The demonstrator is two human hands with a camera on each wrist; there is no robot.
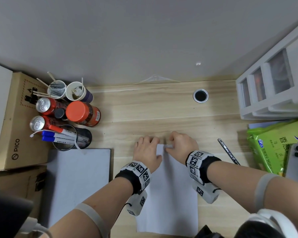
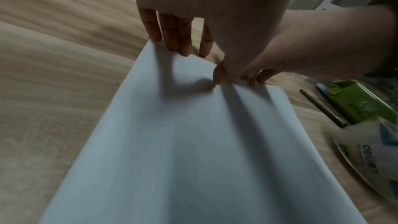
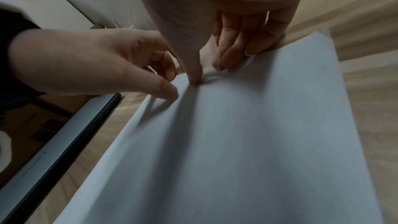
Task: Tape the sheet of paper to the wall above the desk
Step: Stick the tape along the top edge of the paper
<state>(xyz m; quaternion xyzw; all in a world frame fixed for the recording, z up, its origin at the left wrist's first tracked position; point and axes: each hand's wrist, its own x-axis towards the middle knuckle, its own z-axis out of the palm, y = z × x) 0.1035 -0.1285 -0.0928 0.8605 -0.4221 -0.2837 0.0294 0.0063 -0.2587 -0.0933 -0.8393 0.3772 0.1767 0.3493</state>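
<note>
pressing down on the far edge of the sheet of paper (image 1: 169,194), the left hand (image 1: 147,152) has straight fingers. the right hand (image 1: 181,145) pinches that same edge. the paper lies flat on the desk (image 1: 144,109), under both hands. left of the left hand, a black mesh cup (image 1: 72,138) holds markers. past it, two paper cups (image 1: 67,91) hold sticks.

Head view: looking steeply down from above the desk (image 1: 144,109), wall (image 1: 144,31) at 12 o'clock. Wrist views: low and close over the sheet of paper (image 2: 193,142), aimed toward 12 o'clock along the fingers. Shared by all three: the sheet's far edge.
</note>
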